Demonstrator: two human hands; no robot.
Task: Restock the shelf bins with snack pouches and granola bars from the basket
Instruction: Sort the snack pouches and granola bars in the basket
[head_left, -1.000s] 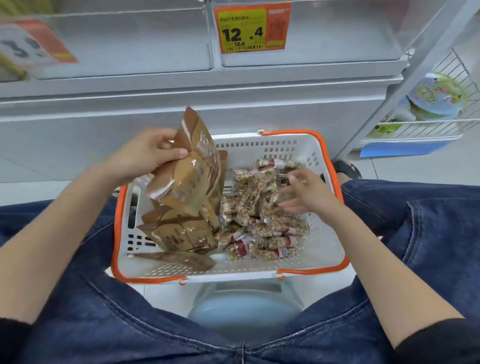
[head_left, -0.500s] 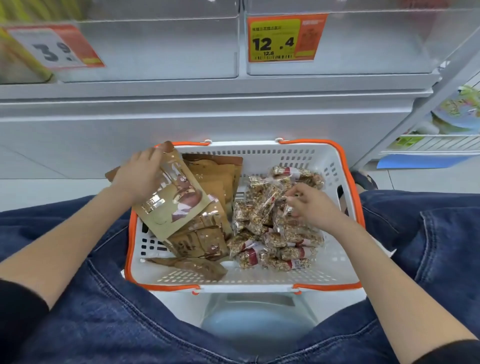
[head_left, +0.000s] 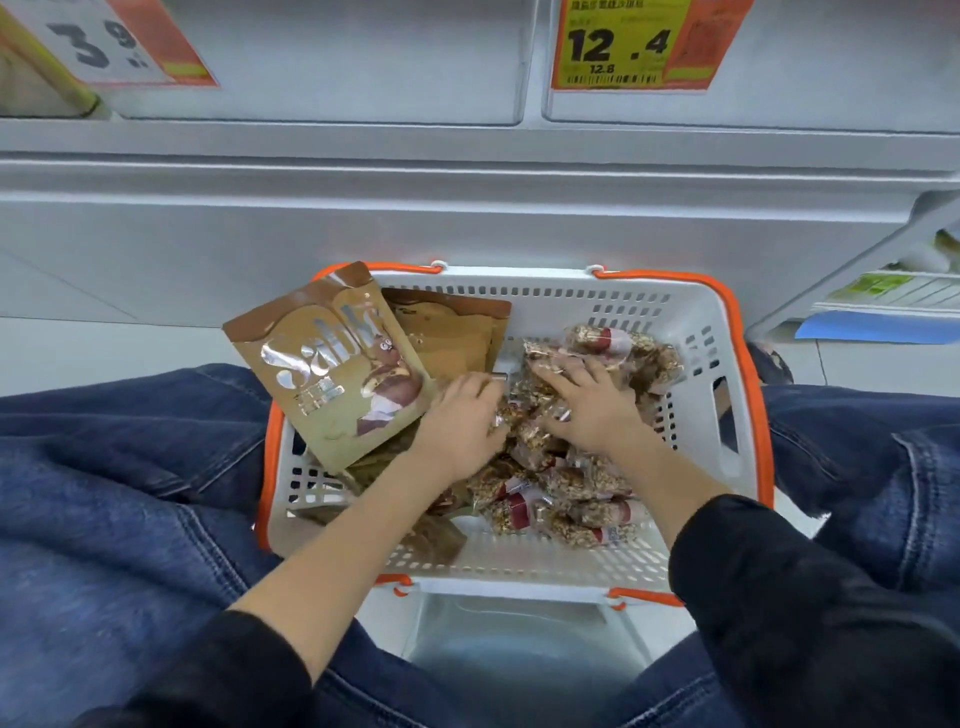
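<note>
A white basket with an orange rim (head_left: 693, 332) rests between my knees. On its left side stand brown snack pouches; the front snack pouch (head_left: 337, 374) leans loose over the left rim. The right side holds a pile of clear-wrapped granola bars (head_left: 571, 491). My left hand (head_left: 457, 426) reaches in from the pouch side, its fingers curled around bars at the pile's edge. My right hand (head_left: 589, 410) lies on top of the pile, fingers and thumb closed over several bars. The two hands almost touch.
Clear shelf bins (head_left: 322, 62) run across the top, with a 3.9 price tag (head_left: 104, 41) on the left and a 12.4 tag (head_left: 618, 47) on the right. A grey shelf base sits behind the basket. A pale stool (head_left: 519, 644) is under it. A wire rack stands at right.
My left hand has let go of the brown pouch, which now leans on the basket's left rim, and moved right into the granola bars. My right hand has spread over the pile.
</note>
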